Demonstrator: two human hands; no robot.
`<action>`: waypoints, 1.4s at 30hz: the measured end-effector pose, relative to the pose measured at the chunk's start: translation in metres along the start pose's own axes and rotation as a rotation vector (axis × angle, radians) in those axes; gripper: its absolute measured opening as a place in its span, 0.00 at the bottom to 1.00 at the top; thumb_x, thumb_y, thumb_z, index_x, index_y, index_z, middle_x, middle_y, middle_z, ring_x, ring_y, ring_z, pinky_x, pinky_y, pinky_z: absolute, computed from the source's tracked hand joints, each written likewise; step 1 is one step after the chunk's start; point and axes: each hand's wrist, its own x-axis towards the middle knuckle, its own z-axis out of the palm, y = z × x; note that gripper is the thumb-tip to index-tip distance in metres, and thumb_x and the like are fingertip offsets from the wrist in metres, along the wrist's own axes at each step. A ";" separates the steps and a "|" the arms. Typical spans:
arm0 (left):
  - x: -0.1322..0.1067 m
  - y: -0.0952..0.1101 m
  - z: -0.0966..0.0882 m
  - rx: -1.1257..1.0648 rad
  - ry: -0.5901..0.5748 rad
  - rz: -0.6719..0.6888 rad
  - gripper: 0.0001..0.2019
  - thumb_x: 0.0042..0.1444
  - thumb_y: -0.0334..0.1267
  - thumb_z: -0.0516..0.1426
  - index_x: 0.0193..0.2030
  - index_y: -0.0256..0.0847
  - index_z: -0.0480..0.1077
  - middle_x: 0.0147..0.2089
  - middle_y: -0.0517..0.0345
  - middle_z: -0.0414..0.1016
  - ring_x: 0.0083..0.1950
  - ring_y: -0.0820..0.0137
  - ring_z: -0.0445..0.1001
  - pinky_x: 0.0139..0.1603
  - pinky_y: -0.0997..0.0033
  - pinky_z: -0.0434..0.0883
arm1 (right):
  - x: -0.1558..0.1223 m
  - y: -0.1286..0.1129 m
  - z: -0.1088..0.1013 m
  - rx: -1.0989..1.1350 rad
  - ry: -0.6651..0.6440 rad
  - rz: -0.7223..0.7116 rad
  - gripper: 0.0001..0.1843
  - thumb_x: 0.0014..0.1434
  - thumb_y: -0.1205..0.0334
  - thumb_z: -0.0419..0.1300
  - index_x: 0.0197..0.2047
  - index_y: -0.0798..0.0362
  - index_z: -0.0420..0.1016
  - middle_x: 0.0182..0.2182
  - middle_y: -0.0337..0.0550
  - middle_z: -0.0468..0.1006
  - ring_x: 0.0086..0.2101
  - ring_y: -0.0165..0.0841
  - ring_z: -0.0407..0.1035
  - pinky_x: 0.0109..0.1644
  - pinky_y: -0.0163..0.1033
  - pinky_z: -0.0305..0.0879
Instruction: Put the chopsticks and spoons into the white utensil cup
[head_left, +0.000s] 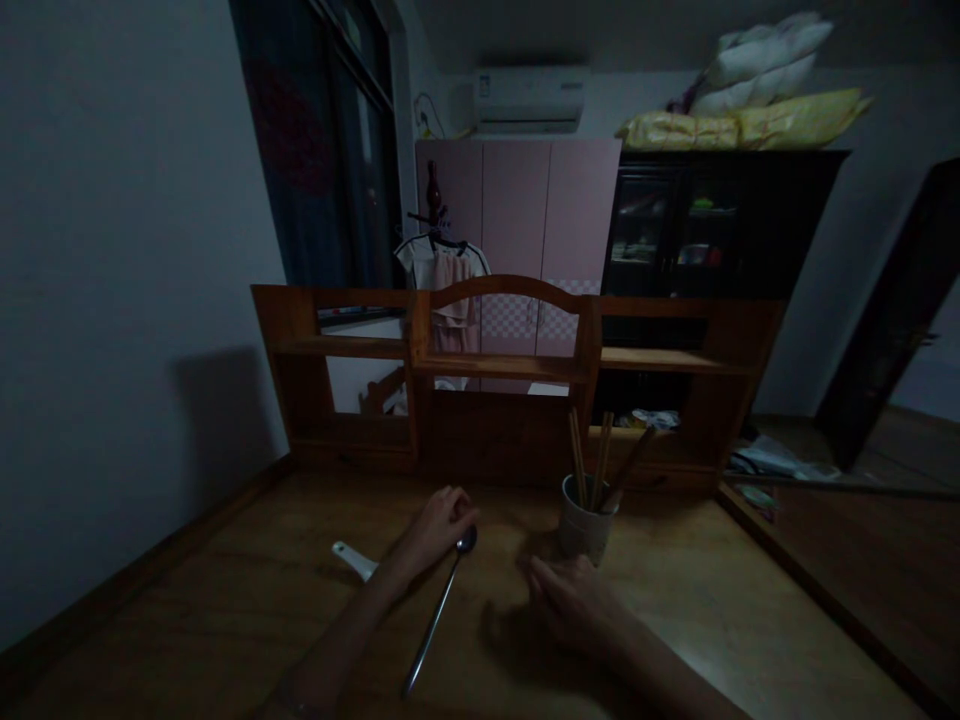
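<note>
Across the dim room, a pink wardrobe (pixel 514 200) and a black cabinet (pixel 787 220) stand against the far wall, with bulky bundles (pixel 795 120) piled on the cabinet and an air conditioner (pixel 530 95) above the wardrobe. Some clothes (pixel 451 270) hang near the window (pixel 360 150). Closer to me is the pale wooden table (pixel 247 600), pushed along the left wall, carrying a wooden shelf (pixel 495 367) at its back edge.

Both forearms reach in over the table. The right hand (pixel 577 603) sits just in front of the cup, fingers bent inward in a loose fist; I cannot tell whether anything is inside it. The left hand (pixel 442 522) is half curled beside the bowl of the long spoon, and from here I make out nothing in its grasp, nor whether a fingertip touches the metal.

The white cup (pixel 581 530) stands upright, with chopsticks (pixel 602 455) and a flat wooden stick (pixel 634 462) leaning out of it. The long spoon (pixel 433 620) lies slantwise between the hands, bowl away from the person. Left of it lies a white spoon (pixel 352 560), partly hidden by the forearm.

My reading is that the left hand is either reaching for the long spoon or leaving it. Lifting that spoon would call for spreading the fingers and pinching its thin handle.
</note>
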 end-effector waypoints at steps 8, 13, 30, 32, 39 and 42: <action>-0.008 -0.006 0.009 0.158 -0.018 0.040 0.16 0.53 0.53 0.57 0.33 0.41 0.67 0.36 0.56 0.70 0.39 0.63 0.67 0.40 0.68 0.62 | 0.000 -0.007 0.006 0.163 -0.020 0.113 0.13 0.66 0.66 0.46 0.47 0.48 0.68 0.27 0.39 0.77 0.24 0.31 0.71 0.28 0.34 0.52; -0.010 -0.007 0.014 0.238 -0.029 0.049 0.17 0.51 0.54 0.58 0.33 0.41 0.66 0.34 0.56 0.70 0.38 0.63 0.68 0.39 0.68 0.61 | -0.002 -0.010 -0.002 0.286 -0.029 0.128 0.14 0.66 0.67 0.46 0.51 0.48 0.67 0.32 0.40 0.78 0.29 0.31 0.73 0.31 0.32 0.57; -0.010 -0.005 0.018 0.316 -0.026 0.061 0.10 0.56 0.46 0.55 0.33 0.41 0.66 0.32 0.55 0.71 0.35 0.65 0.70 0.37 0.70 0.62 | -0.005 -0.013 -0.003 0.312 -0.122 0.132 0.13 0.65 0.67 0.48 0.47 0.50 0.72 0.32 0.42 0.78 0.28 0.30 0.72 0.30 0.30 0.57; -0.010 -0.003 0.019 0.313 0.000 0.082 0.10 0.56 0.46 0.55 0.32 0.41 0.67 0.32 0.55 0.71 0.35 0.65 0.69 0.36 0.70 0.62 | -0.004 -0.013 -0.003 0.326 -0.131 0.139 0.13 0.65 0.66 0.48 0.46 0.52 0.73 0.32 0.44 0.79 0.29 0.30 0.73 0.31 0.30 0.58; -0.008 0.003 0.015 0.117 0.040 0.024 0.13 0.57 0.49 0.53 0.33 0.42 0.71 0.31 0.56 0.73 0.33 0.68 0.71 0.34 0.72 0.62 | -0.004 -0.013 -0.001 0.344 -0.138 0.142 0.12 0.65 0.65 0.49 0.45 0.51 0.73 0.32 0.44 0.79 0.30 0.31 0.73 0.32 0.31 0.58; -0.005 0.001 0.017 -0.044 0.060 -0.031 0.16 0.57 0.52 0.53 0.35 0.41 0.71 0.30 0.58 0.74 0.31 0.70 0.71 0.31 0.74 0.62 | -0.005 -0.013 0.000 0.341 -0.134 0.136 0.12 0.65 0.66 0.49 0.44 0.49 0.73 0.32 0.42 0.79 0.30 0.31 0.73 0.31 0.31 0.57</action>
